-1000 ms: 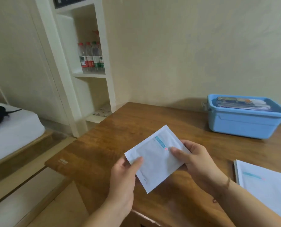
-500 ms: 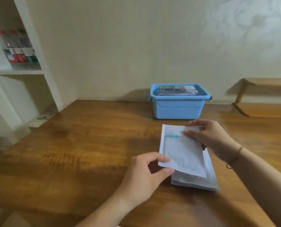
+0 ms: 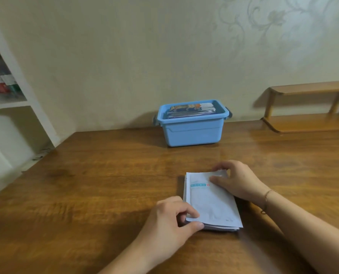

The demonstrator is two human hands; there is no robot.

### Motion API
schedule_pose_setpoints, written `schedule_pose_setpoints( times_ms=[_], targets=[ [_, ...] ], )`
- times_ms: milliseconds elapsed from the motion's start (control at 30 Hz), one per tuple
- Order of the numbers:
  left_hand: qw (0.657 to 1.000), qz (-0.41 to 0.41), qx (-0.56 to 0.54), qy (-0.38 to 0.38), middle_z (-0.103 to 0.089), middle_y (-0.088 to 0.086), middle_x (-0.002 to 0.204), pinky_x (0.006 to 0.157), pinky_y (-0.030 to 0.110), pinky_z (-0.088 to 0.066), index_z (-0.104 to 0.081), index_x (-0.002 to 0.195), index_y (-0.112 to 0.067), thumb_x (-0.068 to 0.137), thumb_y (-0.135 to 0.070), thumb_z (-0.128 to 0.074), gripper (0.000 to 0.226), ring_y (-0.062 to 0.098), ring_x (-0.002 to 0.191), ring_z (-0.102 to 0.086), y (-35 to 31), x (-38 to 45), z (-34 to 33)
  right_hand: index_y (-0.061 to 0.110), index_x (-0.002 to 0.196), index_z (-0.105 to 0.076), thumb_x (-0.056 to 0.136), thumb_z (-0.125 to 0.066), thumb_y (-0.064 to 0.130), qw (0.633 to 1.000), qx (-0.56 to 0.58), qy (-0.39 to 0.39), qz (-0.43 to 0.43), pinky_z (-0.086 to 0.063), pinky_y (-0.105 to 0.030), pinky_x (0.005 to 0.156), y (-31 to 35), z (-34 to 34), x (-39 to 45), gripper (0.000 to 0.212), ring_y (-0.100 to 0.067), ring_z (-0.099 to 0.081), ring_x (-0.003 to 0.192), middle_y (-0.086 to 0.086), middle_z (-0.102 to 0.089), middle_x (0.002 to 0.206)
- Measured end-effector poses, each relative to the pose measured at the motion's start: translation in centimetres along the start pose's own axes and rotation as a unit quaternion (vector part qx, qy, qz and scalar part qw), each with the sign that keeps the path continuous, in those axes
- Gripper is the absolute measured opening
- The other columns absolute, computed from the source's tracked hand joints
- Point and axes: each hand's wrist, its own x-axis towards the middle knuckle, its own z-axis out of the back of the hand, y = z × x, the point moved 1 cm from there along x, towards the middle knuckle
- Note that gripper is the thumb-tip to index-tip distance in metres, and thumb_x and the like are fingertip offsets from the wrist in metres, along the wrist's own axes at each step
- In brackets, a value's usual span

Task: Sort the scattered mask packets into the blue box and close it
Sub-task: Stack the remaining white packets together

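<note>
A stack of white mask packets [image 3: 211, 202] lies on the wooden table [image 3: 105, 184], the top packet marked with a teal label. My left hand [image 3: 171, 220] pinches the stack's near left corner between thumb and fingers. My right hand [image 3: 238, 179] holds the far right corner, thumb on top. The blue box [image 3: 192, 128] stands open at the back of the table by the wall, with several colourful packets inside near its rim. No lid is in view.
A small wooden shelf [image 3: 306, 107] stands at the back right against the wall. A white shelving unit [image 3: 8, 103] with bottles is at the left, beyond the table's left edge.
The single packet held in both hands has come down onto the stack on the table. My view has swung right, from the table's left corner to the box.
</note>
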Motion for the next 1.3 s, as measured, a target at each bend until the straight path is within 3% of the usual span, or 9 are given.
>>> schedule_pose_setpoints(
  times_ms=[167, 233, 300, 367, 433, 533, 733, 1033, 1300],
  targets=[
    [0.996, 0.004, 0.024, 0.085, -0.062, -0.015, 0.09, 0.075, 0.011, -0.045, -0.074, 0.099, -0.036, 0.075, -0.043, -0.082, 0.026, 0.0, 0.085, -0.059, 0.1, 0.2, 1.8, 0.032, 0.107, -0.064, 0.082, -0.071, 0.04, 0.999, 0.03, -0.02, -0.013, -0.046, -0.027, 0.082, 0.0, 0.5, -0.3, 0.027, -0.008, -0.054, 0.097, 0.004, -0.058, 0.113],
    [0.991, 0.035, -0.102, 0.075, -0.07, -0.008, 0.096, 0.081, 0.019, -0.052, -0.074, 0.104, -0.027, 0.08, -0.039, -0.079, 0.028, 0.003, 0.087, -0.064, 0.3, 1.1, 4.1, 0.022, 0.117, -0.063, 0.08, -0.074, 0.032, 0.969, 0.234, -0.011, -0.083, -0.053, -0.036, 0.086, 0.1, 2.1, -1.5, 0.04, -0.016, -0.06, 0.101, -0.002, -0.059, 0.114],
    [0.931, 0.174, -0.315, 0.057, -0.073, -0.002, 0.109, 0.092, 0.034, -0.056, -0.068, 0.116, -0.017, 0.083, -0.043, -0.067, 0.042, 0.012, 0.103, -0.068, 1.2, 2.1, 6.0, 0.008, 0.129, -0.055, 0.07, -0.074, 0.026, 0.866, 0.468, 0.033, -0.174, -0.051, -0.045, 0.094, -0.4, 3.7, -3.2, 0.064, -0.028, -0.059, 0.11, -0.011, -0.059, 0.12],
    [0.823, 0.289, -0.479, 0.101, -0.064, 0.01, 0.132, 0.102, 0.048, -0.05, -0.057, 0.132, -0.009, 0.087, -0.047, -0.059, 0.058, 0.026, 0.124, -0.059, 2.0, 2.7, 6.4, 0.004, 0.128, -0.054, 0.064, -0.071, 0.023, 0.792, 0.55, 0.091, -0.249, -0.049, -0.049, 0.095, -0.5, 4.8, -4.9, 0.069, -0.036, -0.057, 0.115, -0.018, -0.056, 0.127],
    [0.745, 0.342, -0.551, 0.156, -0.048, 0.021, 0.146, 0.107, 0.056, -0.042, -0.043, 0.142, -0.002, 0.087, -0.048, -0.059, 0.073, 0.036, 0.136, -0.045, 2.3, 2.8, 5.6, 0.002, 0.128, -0.053, 0.07, -0.068, 0.018, 0.77, 0.55, 0.127, -0.296, -0.049, -0.049, 0.094, -0.4, 4.7, -6.0, 0.062, -0.038, -0.059, 0.115, -0.023, -0.057, 0.129],
    [0.703, 0.365, -0.585, 0.177, -0.036, 0.028, 0.15, 0.109, 0.06, -0.037, -0.031, 0.145, 0.006, 0.083, -0.044, -0.061, 0.085, 0.038, 0.141, -0.036, 1.7, 3.1, 4.5, -0.002, 0.13, -0.049, 0.089, -0.059, 0.012, 0.761, 0.553, 0.124, -0.317, -0.05, -0.049, 0.093, -0.3, 4.0, -6.0, 0.045, -0.037, -0.062, 0.111, -0.024, -0.06, 0.125],
    [0.709, 0.376, -0.58, 0.142, -0.042, 0.029, 0.147, 0.099, 0.056, -0.05, -0.035, 0.143, 0.008, 0.081, -0.032, -0.067, 0.08, 0.039, 0.133, -0.046, 1.9, 3.8, 4.1, -0.002, 0.105, -0.062, 0.094, -0.054, 0.005, 0.776, 0.545, 0.138, -0.286, -0.057, -0.043, 0.071, 1.1, 3.7, -6.0, 0.016, -0.026, -0.071, 0.088, -0.017, -0.074, 0.099],
    [0.82, 0.364, -0.422, 0.131, -0.076, 0.01, 0.103, 0.068, 0.026, -0.053, -0.066, 0.117, -0.002, 0.091, -0.008, -0.066, 0.027, 0.018, 0.092, -0.07, 0.3, 6.7, 1.4, -0.005, 0.119, -0.06, 0.091, -0.058, -0.001, 0.817, 0.505, 0.144, -0.24, -0.056, -0.046, 0.087, 0.2, 2.4, -5.7, 0.028, -0.03, -0.066, 0.107, -0.017, -0.072, 0.108],
    [0.904, 0.243, -0.342, 0.083, -0.073, -0.002, 0.115, 0.092, 0.036, -0.057, -0.057, 0.125, -0.018, 0.098, -0.01, -0.058, 0.028, 0.014, 0.101, -0.071, 0.2, 6.2, -1.5, 0.003, 0.125, -0.058, 0.09, -0.06, -0.004, 0.848, 0.489, 0.091, -0.182, -0.057, -0.039, 0.084, -0.9, 1.0, -5.4, 0.036, -0.022, -0.071, 0.099, -0.006, -0.074, 0.107]
  ],
)
